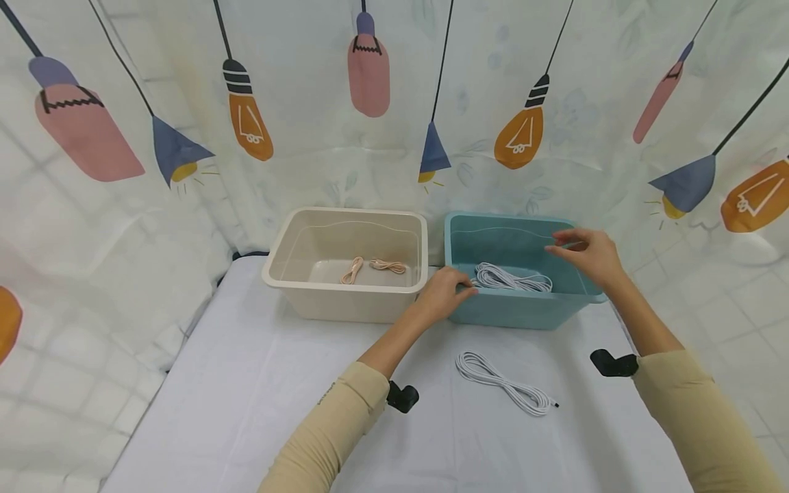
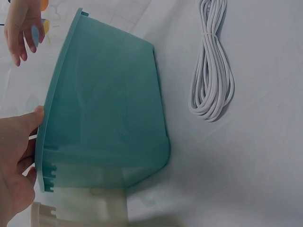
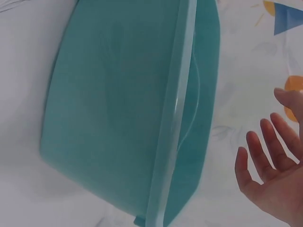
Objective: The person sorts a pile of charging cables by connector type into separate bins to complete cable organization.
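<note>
My left hand [image 1: 442, 293] grips the front left corner of the teal bin [image 1: 518, 311], its thumb at the rim and its other fingers partly hidden behind it in the left wrist view. Inside the bin lies bundled white cable [image 1: 502, 277], close to those fingers. Over the bin's right side hovers my right hand [image 1: 585, 255], holding nothing; its fingers are spread and loosely bent in the right wrist view. Another bundled white cable [image 1: 502, 383] with a dark tip rests on the table in front of the bin.
Left of the teal bin stands a cream bin [image 1: 345, 301] with two small peach cable bundles [image 1: 387, 266] inside. A white cloth covers the table [image 1: 246, 411]. Behind the bins hangs a curtain [image 1: 296, 171] printed with lamps. Black wrist mounts [image 1: 403, 397] stick out from both sleeves.
</note>
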Demonstrator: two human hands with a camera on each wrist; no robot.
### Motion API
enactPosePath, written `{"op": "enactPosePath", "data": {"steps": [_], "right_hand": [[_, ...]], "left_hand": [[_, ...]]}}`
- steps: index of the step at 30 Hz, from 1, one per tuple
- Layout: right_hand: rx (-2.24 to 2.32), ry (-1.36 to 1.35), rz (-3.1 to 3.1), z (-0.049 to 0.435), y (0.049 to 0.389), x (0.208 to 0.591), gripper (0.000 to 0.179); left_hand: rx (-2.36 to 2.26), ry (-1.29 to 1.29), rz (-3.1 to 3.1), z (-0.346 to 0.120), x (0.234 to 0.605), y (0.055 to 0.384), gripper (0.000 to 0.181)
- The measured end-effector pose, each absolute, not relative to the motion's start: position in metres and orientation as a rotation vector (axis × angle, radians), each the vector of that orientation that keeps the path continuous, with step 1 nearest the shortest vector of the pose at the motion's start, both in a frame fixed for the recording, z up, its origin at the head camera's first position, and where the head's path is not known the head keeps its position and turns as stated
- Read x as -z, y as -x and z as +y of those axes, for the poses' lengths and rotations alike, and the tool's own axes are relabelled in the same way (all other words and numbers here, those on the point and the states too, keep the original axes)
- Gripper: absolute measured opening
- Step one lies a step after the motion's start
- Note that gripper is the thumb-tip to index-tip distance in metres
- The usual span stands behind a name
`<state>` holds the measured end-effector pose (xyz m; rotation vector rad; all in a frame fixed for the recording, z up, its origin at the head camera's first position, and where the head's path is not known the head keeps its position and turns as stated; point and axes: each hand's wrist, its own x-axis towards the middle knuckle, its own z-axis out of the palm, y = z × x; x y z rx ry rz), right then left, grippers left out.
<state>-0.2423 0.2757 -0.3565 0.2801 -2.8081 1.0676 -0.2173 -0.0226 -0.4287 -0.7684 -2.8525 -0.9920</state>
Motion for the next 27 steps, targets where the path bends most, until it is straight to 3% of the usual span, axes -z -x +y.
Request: {"op": "enactPosePath", "data": {"steps": [27], "right_hand": [[-1.180, -0.407, -2.560, 0.261, 0.170, 0.413, 0.027]], "left_hand": [[0.973, 0.787, -2.832, -0.023, 0.428, 0.216, 0.020]]}}
